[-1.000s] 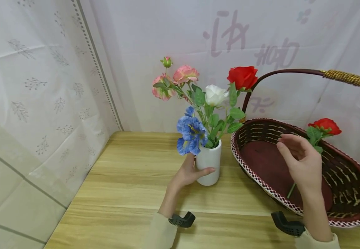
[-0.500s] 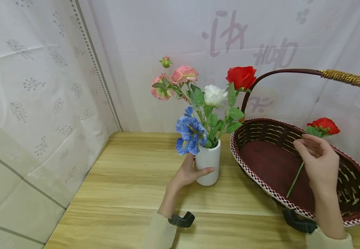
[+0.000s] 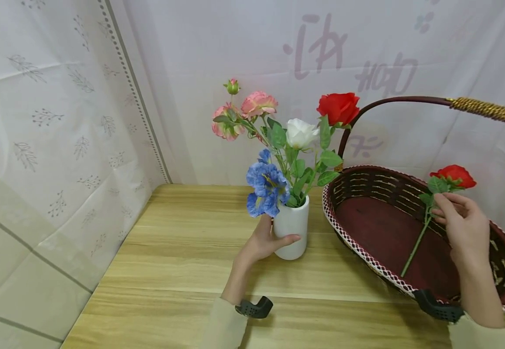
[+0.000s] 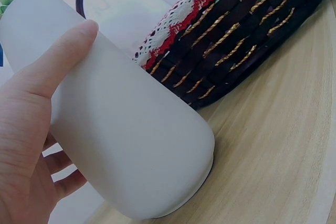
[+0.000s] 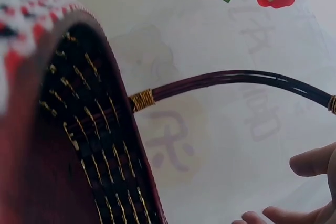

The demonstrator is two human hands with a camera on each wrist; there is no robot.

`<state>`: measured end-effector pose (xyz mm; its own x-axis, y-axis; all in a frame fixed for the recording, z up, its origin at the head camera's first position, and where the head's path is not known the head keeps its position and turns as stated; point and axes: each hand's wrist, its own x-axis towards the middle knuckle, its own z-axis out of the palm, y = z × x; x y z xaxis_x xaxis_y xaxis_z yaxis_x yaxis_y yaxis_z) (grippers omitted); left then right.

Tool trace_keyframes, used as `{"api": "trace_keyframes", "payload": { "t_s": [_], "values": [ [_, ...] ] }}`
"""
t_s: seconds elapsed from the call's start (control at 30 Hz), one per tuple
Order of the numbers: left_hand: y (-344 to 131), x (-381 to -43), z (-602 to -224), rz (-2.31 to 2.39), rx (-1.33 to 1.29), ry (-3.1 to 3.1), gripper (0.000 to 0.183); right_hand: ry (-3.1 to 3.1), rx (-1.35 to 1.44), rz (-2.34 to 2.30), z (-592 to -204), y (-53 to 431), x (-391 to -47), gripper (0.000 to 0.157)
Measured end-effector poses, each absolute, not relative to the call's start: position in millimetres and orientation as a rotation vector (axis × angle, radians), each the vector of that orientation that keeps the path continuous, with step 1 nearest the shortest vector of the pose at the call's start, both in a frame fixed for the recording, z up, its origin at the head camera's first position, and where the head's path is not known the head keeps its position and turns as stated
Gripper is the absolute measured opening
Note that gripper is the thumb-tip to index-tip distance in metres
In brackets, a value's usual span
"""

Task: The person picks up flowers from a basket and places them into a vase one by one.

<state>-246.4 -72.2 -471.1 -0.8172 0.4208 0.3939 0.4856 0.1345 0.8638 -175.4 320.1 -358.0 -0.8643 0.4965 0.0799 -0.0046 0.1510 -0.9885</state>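
My left hand (image 3: 263,242) grips the white vase (image 3: 295,223) from its left side, thumb across the front. In the left wrist view the thumb lies along the vase wall and other fingers curl behind. The vase stands upright, holding a red rose (image 3: 338,108), a white rose (image 3: 301,134), pink flowers (image 3: 259,103) and a blue flower (image 3: 267,186). Over the basket, my right hand (image 3: 468,232) is beside the stem of another red rose (image 3: 455,176), which leans in the basket. The right wrist view shows thumb and fingers apart, with no stem visible between them.
A dark woven basket (image 3: 374,223) with a lacy rim stands right of the vase. Its tall arched handle (image 3: 409,100) rises behind. The wooden table (image 3: 169,261) meets a printed cloth (image 3: 182,58) at the back.
My right hand has moved right across the basket to the leaning rose's stem. The left hand has kept its hold on the vase, which stays in place.
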Motion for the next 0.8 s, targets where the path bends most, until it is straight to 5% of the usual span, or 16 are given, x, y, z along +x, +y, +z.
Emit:
{"api": "trace_keyframes", "payload": {
  "t_s": [0.37,0.6,0.8],
  "values": [
    [-72,-246,-471,-1.841,-0.909,-2.34,0.099,-2.184,-0.417,1.831,-361,350,-183,0.03],
    [-72,-248,-471,-1.802,-0.938,-2.325,0.103,-2.392,-0.468,1.721,-364,365,-191,0.086],
    [-71,-248,-469,-1.888,-0.964,-2.27,0.111,-2.613,-0.493,1.574,-367,379,-199,0.093]
  ]
}}
